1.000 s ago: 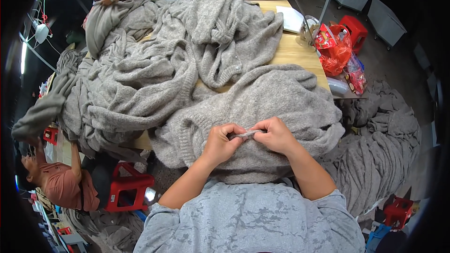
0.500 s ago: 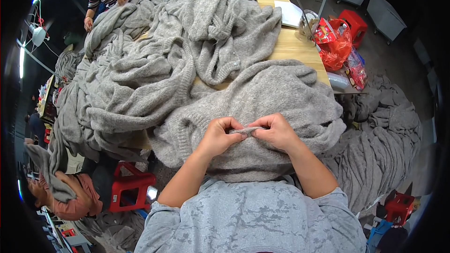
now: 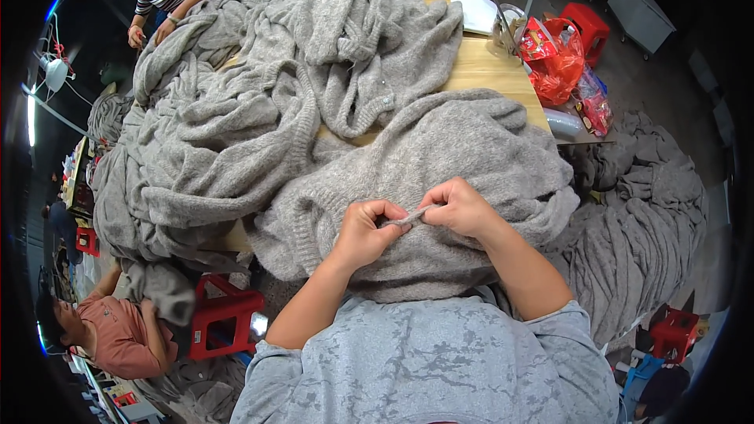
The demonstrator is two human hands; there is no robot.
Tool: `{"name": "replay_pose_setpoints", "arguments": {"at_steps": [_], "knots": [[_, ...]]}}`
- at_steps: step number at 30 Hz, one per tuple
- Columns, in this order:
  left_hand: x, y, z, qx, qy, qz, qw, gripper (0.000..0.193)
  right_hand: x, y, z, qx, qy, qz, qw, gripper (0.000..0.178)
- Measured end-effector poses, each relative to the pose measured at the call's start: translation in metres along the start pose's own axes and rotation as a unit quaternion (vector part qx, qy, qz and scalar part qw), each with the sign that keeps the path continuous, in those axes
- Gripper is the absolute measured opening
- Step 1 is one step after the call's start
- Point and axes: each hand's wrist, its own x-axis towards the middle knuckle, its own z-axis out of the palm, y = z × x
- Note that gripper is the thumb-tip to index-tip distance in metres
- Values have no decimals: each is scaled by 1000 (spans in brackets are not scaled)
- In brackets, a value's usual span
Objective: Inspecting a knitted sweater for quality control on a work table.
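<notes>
A grey-brown knitted garment [image 3: 455, 141] lies bunched at the table's near edge, in front of my body. My left hand [image 3: 367, 229] pinches a small fold of its knit between thumb and fingers. Just to the right, my right hand [image 3: 459, 208] pinches the same fold, slightly higher, so a short strip of fabric stretches between the two. Whether anything small is hidden in the fingertips I cannot make out. A ribbed band [image 3: 305, 228] of the garment shows to the left of my hands.
More grey knits [image 3: 212, 133] cover the left and far parts of the wooden table [image 3: 491, 63]. A red plastic bag [image 3: 558, 71] and white paper [image 3: 473, 12] lie at right. Co-workers handle knits at far left and lower left, near a red stool [image 3: 228, 318].
My right hand has risen slightly, tilting the pinched fold upward. At lower left, a co-worker has lowered a grey knit. The far-left co-worker's hands have moved closer together.
</notes>
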Motion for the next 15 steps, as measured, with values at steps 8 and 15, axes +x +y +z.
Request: {"name": "replay_pose_setpoints", "arguments": {"at_steps": [8, 15], "knots": [[3, 3, -4, -134, 3, -87, 987, 12, -4, -1, 2, 47, 3, -5, 999, 9], [4, 0, -8, -136, -83, -65, 985, 12, -6, 1, 0, -90, -13, -159, 983, 11]]}}
